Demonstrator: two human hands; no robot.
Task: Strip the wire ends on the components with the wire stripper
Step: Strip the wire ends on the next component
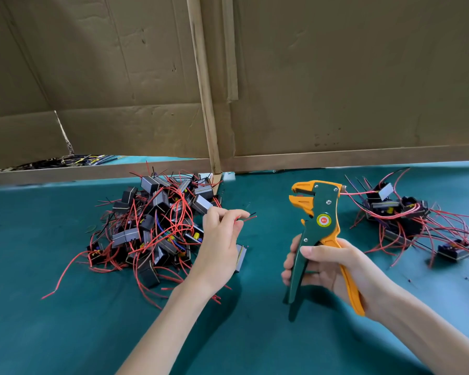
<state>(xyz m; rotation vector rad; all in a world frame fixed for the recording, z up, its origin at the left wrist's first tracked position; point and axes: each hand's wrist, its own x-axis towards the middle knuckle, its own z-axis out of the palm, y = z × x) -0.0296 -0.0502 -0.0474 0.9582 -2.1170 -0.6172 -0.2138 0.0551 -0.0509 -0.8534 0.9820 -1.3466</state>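
Seen from my head camera, at a workbench covered in a green mat (65,334): my left hand (220,239) pinches a red and a black wire between thumb and curled fingertips. The wire ends (248,218) poke out to the right, past my fingers. The component (241,257) they belong to shows as a grey-sided block just behind my palm.

My right hand (328,266) is wrapped round the two handles of the green and orange wire stripper (320,212), thumb across the front and fingers curled round the green handle. I hold the tool upright above the mat. Its toothed orange head points left toward the wires, and the teeth stand slightly apart. The wire ends and the head are near each other but do not touch.

To the left lies a large heap of components (157,220), black blocks tangled in red and black leads. A smaller heap (398,212) lies to the right, behind the stripper. Cardboard sheets (336,77) and a wooden post (203,90) stand along the back edge of the bench.
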